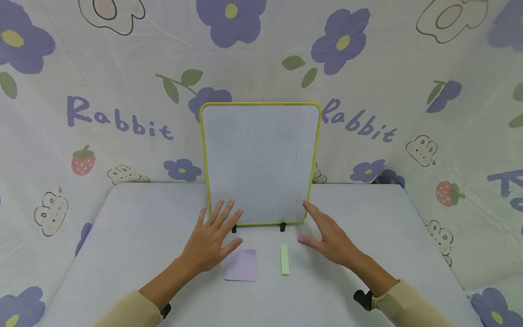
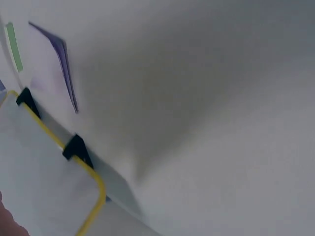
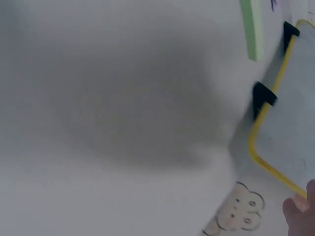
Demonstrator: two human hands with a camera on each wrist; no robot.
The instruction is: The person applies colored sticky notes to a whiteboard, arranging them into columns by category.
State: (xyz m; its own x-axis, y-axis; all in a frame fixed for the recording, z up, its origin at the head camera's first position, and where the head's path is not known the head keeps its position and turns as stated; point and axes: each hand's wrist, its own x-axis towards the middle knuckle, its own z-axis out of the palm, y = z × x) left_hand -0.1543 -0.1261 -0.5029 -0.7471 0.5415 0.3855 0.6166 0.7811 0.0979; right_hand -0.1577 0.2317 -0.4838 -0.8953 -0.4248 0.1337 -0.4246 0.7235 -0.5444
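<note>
With the left grip [image 1: 206,245] and right grip [image 1: 335,240] both released and empty, the purple paper pad [image 1: 241,265] and green strip [image 1: 284,260], lying on the worktop [image 1: 147,222] before the whiteboard [image 1: 261,154], seem light, the pad easily creased, each probably best pinched by opposite edges.

counted two hands [image 1: 207,247], one yellow-edged board [image 1: 261,159], two black feet [image 1: 283,227], one purple pad [image 1: 242,265], one green strip [image 1: 284,260], one table [image 1: 155,213].

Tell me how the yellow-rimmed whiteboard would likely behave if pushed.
Pushed near its top, the whiteboard might tip, since it stands tall on small black feet. It seems stiff, standing flat without visible sagging.
</note>
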